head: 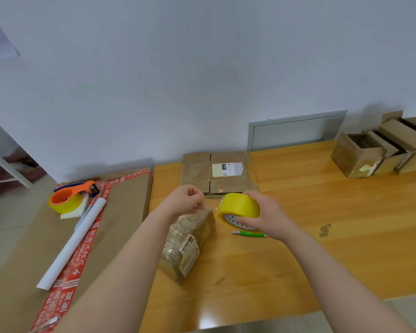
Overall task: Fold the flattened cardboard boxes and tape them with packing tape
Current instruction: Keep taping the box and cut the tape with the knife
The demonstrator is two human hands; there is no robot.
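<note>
A big carton striped with red printed tape lies at left, carrying an orange tape dispenser, a pen and a white paper tube. Over the wooden table, 2 bare hands work. The left hand hovers above the far end of a small taped box, fingers curled, thumb to forefinger; whether it pinches tape cannot be told. The box's long axis runs away from the person, angled slightly right. The right hand grips a yellow tape roll from its right side, core face tilted down toward the person, just right of the box's far end. A green knife lies beneath, flattened cardboard behind, open boxes far right.
</note>
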